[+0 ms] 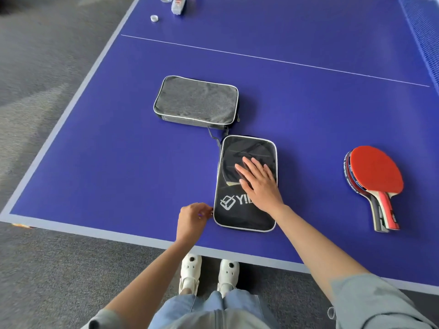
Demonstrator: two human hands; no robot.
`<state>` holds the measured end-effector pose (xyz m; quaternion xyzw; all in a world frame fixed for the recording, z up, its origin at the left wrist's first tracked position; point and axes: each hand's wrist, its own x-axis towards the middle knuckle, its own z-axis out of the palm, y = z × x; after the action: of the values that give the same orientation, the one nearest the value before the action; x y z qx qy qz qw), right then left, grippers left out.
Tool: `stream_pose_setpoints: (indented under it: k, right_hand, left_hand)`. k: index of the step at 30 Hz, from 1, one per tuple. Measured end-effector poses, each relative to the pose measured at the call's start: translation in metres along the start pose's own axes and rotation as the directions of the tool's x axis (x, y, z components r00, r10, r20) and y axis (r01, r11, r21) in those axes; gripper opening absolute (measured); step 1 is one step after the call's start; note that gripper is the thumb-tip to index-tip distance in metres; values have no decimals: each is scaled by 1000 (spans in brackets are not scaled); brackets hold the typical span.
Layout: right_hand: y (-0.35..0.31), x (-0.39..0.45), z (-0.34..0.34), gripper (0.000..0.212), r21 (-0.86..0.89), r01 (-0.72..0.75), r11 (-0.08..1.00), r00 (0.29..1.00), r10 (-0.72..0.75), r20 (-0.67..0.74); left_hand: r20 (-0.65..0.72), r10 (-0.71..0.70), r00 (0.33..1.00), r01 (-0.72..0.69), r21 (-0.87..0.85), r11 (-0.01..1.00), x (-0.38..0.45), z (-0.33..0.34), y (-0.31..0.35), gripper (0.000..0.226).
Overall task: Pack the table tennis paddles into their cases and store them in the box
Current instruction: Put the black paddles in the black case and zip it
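Observation:
A black paddle case (240, 212) with white piping and a white logo lies near the table's front edge. A paddle shows dimly through its mesh top. My right hand (260, 184) presses flat on the case, fingers straight. My left hand (193, 218) pinches the zipper pull at the case's lower left corner. A grey case (197, 102) lies shut behind it, its strap reaching toward the black case. To the right, a stack of red-faced paddles (375, 176) rests on the table, handles pointing toward me. No box is in view.
The blue table tennis table (118, 150) has a pale border; its front edge runs just above my white shoes (209, 274). A net (425, 36) runs along the far right. A small white roll (154, 18) and clear bottles (178, 4) sit at the far left.

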<state>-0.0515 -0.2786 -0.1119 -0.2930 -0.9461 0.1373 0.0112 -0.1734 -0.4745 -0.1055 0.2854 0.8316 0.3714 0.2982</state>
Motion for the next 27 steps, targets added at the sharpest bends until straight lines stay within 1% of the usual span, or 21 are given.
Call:
stream_pose_setpoints:
  k: [2,4,7,8,11,13,14,16,17,18,19,22,27]
  right_hand:
    - [-3,-9,0,47,-23,-58,998,998,58,-9]
    - [-8,-21,0,49,-45,-159,986,987,158,-12]
    - [-20,-36,-1,53,-93,-335,938,942,333,-36]
    - [-26,-40,-2,54,-99,-379,920,925,377,-41]
    - [-46,-43,1,61,-94,-460,883,888,460,-29]
    - [-55,-37,3,64,-46,-429,902,903,428,-37]
    - [-58,-33,5,63,-12,-359,933,933,358,-42]
    - [-61,-24,7,57,7,-130,991,991,130,-32]
    - [-61,-20,9,54,-9,-37,999,999,37,-12]
    - [-59,-17,11,52,-31,11,999,1000,-11,12]
    - [-58,-15,13,51,-56,19,998,999,-17,33]
    - [-55,-13,17,52,-112,-17,994,998,23,52]
    - [-57,-12,19,51,-111,-37,993,999,40,21]
  left_hand:
    - [19,34,999,-36,64,997,9,-6,0,8]
    - [17,61,998,-63,113,992,20,-12,3,17]
    - [14,84,996,-86,177,981,44,-19,16,28]
    - [-7,62,998,-60,171,983,54,-22,21,28]
    - [-98,-92,991,94,23,995,83,-31,35,21]
    - [-91,-116,989,116,-4,993,94,-36,34,19]
    - [-73,-120,990,121,4,993,96,-38,31,18]
    - [-47,-112,993,114,41,993,95,-41,22,18]
    - [-32,-94,995,96,56,994,95,-41,16,19]
    - [-18,-75,997,76,63,995,94,-41,12,21]
    - [-12,-59,998,59,63,996,94,-41,10,23]
    - [-21,-46,999,48,62,997,93,-42,6,22]
    - [-34,-86,996,87,18,996,66,-47,-13,12]
